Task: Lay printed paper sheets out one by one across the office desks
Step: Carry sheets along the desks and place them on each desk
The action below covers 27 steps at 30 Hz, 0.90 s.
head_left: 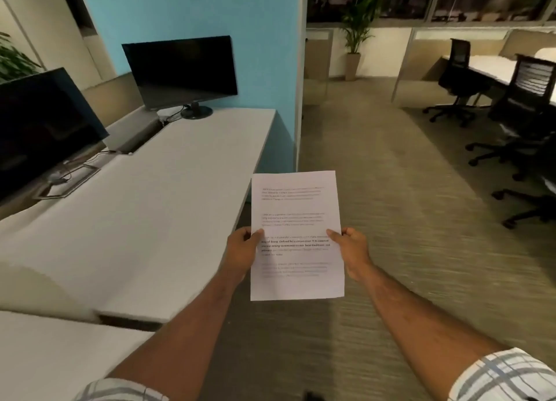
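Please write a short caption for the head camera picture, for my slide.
Both hands, left hand and right hand, hold printed paper beside a desk.

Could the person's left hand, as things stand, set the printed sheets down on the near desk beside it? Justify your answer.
Probably yes. The left hand grips the printed sheets at their left edge, just beyond the desk edge, and that stretch of desktop looks bare. The right hand would need to let go or follow.

White printed sheet [297, 235], pale grey desk [168, 196], blue wall [186, 12], plaid sleeves [505, 376].
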Motion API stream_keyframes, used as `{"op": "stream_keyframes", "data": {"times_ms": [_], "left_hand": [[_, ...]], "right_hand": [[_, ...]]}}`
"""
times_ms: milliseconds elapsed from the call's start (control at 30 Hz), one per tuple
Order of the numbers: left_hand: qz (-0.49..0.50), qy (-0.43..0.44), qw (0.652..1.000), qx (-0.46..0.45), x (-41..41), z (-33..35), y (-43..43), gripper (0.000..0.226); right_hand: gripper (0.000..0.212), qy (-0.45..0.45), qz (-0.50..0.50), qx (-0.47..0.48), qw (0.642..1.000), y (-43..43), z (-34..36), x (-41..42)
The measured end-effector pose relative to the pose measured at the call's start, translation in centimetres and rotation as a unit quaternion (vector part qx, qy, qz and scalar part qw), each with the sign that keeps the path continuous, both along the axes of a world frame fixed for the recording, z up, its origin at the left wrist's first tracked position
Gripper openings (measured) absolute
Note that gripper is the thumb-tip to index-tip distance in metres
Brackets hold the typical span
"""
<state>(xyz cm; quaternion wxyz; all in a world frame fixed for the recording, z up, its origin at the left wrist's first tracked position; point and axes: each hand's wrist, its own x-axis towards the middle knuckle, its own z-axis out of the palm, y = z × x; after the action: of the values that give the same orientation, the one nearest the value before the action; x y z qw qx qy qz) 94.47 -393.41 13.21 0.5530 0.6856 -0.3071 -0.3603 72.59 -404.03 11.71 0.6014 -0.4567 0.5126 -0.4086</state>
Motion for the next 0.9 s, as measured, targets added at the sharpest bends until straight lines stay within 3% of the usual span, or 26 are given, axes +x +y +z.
{"op": "stream_keyframes", "data": {"times_ms": [467,633,900], "left_hand": [[0.133,0.018,0.991,-0.011,8.5,0.8,-18.8,0.019],[0.216,0.021,0.976,-0.023,14.2,0.0,-23.1,0.022],[0.341,0.057,0.938,-0.036,24.2,-0.9,-28.5,0.021]], "right_hand": [[0.008,0.060,0.142,-0.046,0.987,-24.0,2.9,11.1],[0.030,0.035,0.214,-0.021,0.976,-30.0,2.4,18.5],[0.013,0.052,0.288,-0.006,0.956,-37.3,1.5,31.0]]}}
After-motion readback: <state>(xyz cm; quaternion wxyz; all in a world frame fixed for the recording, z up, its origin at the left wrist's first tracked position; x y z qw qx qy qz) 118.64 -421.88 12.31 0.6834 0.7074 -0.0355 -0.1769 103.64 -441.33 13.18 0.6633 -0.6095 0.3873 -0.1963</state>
